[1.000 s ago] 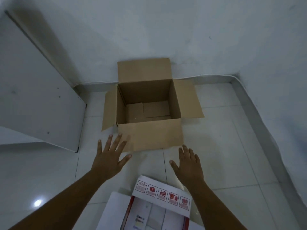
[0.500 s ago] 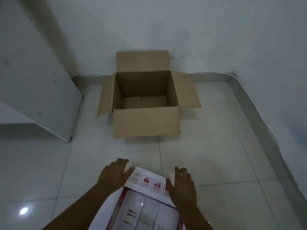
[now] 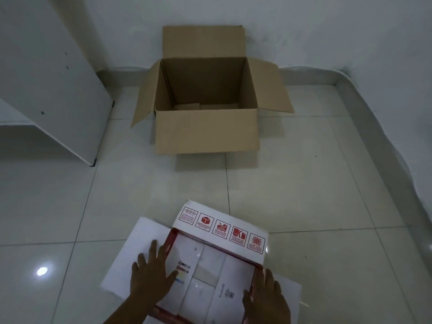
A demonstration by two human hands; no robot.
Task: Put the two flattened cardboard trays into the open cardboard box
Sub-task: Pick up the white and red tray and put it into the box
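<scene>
A flattened white cardboard tray (image 3: 211, 260) with red edges and red handling symbols lies on the floor at the bottom of the view. My left hand (image 3: 152, 277) rests flat on its left side, fingers spread. My right hand (image 3: 266, 298) lies on its right edge, fingers together. A plain white sheet (image 3: 138, 244) spreads out beneath the tray; I cannot tell whether it is part of that tray or a second tray. The open brown cardboard box (image 3: 207, 132) stands farther away against the wall, flaps spread, apart from both hands.
A white panel (image 3: 53, 90) leans at the left, its lower corner near the box's left flap. A wall with a raised skirting (image 3: 374, 127) runs along the right. Glossy white floor tiles (image 3: 292, 188) lie between the tray and the box.
Both hands pulled back from near the box and came down onto the flattened tray. The view dropped and drew back, so the box sits farther off.
</scene>
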